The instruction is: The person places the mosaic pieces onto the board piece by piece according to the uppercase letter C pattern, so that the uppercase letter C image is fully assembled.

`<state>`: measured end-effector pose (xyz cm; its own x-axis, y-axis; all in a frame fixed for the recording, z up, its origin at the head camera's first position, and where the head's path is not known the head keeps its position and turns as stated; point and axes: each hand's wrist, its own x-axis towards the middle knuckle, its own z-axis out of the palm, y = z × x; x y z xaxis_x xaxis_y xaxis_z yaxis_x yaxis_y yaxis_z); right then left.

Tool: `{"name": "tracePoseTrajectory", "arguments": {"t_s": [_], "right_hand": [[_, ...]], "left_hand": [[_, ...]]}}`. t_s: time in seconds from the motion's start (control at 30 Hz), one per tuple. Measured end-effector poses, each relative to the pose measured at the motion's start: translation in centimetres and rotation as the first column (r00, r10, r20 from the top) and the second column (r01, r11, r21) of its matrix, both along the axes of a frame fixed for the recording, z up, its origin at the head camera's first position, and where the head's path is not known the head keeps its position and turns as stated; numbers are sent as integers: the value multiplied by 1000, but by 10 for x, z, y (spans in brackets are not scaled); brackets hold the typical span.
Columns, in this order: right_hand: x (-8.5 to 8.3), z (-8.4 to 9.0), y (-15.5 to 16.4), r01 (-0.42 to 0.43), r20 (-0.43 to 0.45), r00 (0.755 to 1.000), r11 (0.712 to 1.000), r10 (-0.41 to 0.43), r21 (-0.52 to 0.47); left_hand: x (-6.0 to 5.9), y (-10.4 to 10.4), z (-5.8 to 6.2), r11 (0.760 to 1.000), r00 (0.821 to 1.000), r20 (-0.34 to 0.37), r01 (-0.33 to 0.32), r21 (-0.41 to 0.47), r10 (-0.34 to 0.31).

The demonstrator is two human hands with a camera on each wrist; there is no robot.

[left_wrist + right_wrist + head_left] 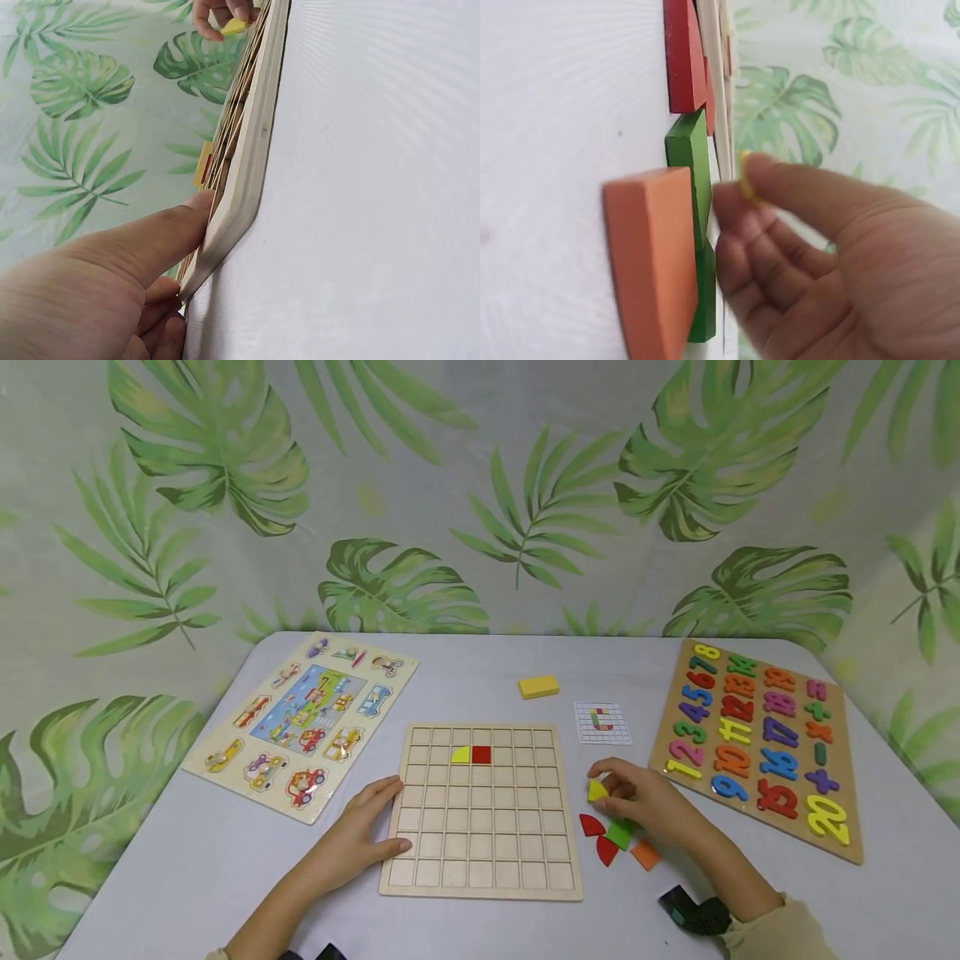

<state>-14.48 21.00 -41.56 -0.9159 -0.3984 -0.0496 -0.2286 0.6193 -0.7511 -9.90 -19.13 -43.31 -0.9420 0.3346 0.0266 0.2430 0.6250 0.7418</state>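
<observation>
A square wooden grid board (481, 822) lies at the table's middle. A yellow quarter-circle piece (461, 755) and a red square piece (482, 755) sit side by side in its second row. My left hand (360, 831) rests at the board's left side, thumb on the rim, fingers spread along the edge. To the board's right, my right hand (648, 797) pinches a small yellow piece (597, 790) between thumb and fingers; its full shape is partly hidden. Just below that hand lie red quarter-circle pieces (592, 825), green pieces (620, 834) and an orange piece (652, 262).
A white pattern card (603, 723) and a yellow block (538, 687) lie behind the board. At left is a vehicle puzzle (300, 727); at right, a number puzzle (757, 743). Leaf-print cloth (405, 493) hangs behind the table.
</observation>
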Motion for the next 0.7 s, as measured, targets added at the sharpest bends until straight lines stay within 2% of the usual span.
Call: {"name": "tracePoseTrajectory", "arguments": {"t_s": [0.17, 0.3, 0.43, 0.57, 0.7], "right_hand": [[2, 16, -13, -46, -1, 999, 987, 47, -154], [0, 34, -33, -88, 8, 995, 953, 95, -290], [-8, 44, -55, -122, -7, 992, 917, 129, -380], [-23, 45, -78, -114, 19, 990, 881, 139, -460], [-38, 35, -99, -72, 85, 987, 839, 139, -540]], "left_hand": [[0, 0, 0, 1000, 1000, -7, 1, -4, -1], [-1, -1, -2, 1000, 1000, -7, -2, -9, 2], [-1, -1, -4, 1000, 1000, 1, -1, -7, 1], [-1, -1, -4, 1000, 1000, 2, -1, -3, 1], [-1, -1, -3, 1000, 1000, -7, 0, -4, 0]]}}
